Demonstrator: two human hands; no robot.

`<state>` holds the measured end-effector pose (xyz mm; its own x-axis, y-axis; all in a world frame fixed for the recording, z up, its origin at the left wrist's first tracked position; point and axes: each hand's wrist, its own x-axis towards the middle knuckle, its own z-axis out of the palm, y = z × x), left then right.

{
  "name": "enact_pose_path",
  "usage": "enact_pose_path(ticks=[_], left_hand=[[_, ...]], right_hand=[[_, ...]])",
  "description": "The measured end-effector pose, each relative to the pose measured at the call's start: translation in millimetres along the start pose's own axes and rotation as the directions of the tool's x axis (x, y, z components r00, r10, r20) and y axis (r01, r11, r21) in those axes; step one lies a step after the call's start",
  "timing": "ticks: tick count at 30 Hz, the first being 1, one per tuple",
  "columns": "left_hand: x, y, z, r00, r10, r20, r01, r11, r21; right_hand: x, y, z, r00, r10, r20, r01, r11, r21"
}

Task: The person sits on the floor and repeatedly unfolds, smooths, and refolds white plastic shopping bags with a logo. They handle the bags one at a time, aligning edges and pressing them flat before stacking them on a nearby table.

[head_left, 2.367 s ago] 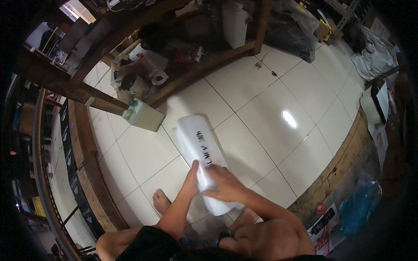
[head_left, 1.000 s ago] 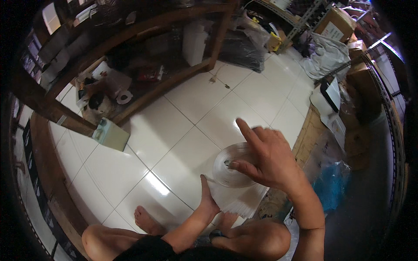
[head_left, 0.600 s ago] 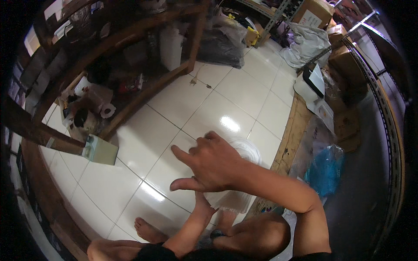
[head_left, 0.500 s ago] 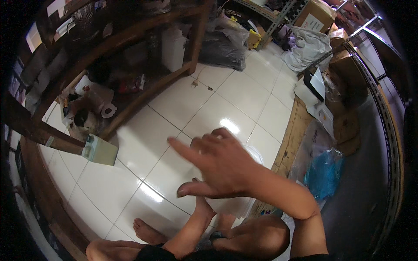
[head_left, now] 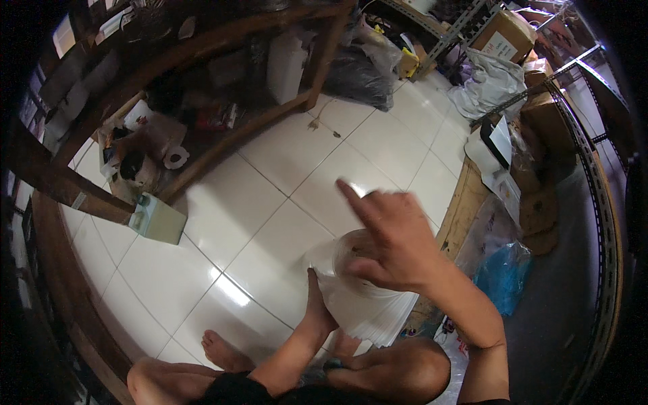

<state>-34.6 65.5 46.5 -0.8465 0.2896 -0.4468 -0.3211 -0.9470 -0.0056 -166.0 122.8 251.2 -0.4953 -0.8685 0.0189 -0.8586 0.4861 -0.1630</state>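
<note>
Down between the knees sat the white plastic roll (head_left: 368, 312), its end coiled in fine rings, its lower edge fanning into thin layers above glossy tiles (head_left: 243, 192)! The left hand (head_left: 320, 312) pressed its near side, thumb up, fingers hidden, so any grip couldn't be told. Well apart, the right hand (head_left: 398, 239) spread blurred over the top, index finger out, masking part of the rings; contact there was unclear. Beyond, a translucent greenish jerrycan (head_left: 163, 223), crinkled blue plastic (head_left: 503, 277), and a cardboard box (head_left: 524, 42) bearing a white label (head_left: 499, 46) with writing.
</note>
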Motion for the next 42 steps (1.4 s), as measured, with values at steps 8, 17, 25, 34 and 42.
enact_pose_path(ticks=[8,17,25,34,42], left_hand=[[0.4,2.8,2.5,0.997,0.056,0.048,-0.061,0.991,0.123],[5.4,3.6,-2.5,0.991,0.068,0.115,-0.081,0.99,0.114],[16.4,-4.9,-26.5,0.971,0.116,0.209,-0.144,0.982,0.124],[7.9,1.0,-14.0,0.905,0.285,0.315,-0.421,0.695,0.583],[12.4,4.0,-19.5,0.83,0.386,0.403,-0.513,0.247,0.822]], right_hand=[[30.9,-29.6,18.7,0.932,-0.338,-0.129,0.348,0.935,0.067],[26.3,14.8,13.0,0.939,-0.228,-0.256,0.252,0.965,0.067],[0.1,23.3,14.8,0.993,-0.09,-0.081,0.09,0.996,0.001],[24.3,-6.7,9.8,0.965,-0.247,-0.082,0.251,0.967,0.039],[41.6,-7.2,34.3,0.937,-0.338,-0.087,0.342,0.939,0.029]])
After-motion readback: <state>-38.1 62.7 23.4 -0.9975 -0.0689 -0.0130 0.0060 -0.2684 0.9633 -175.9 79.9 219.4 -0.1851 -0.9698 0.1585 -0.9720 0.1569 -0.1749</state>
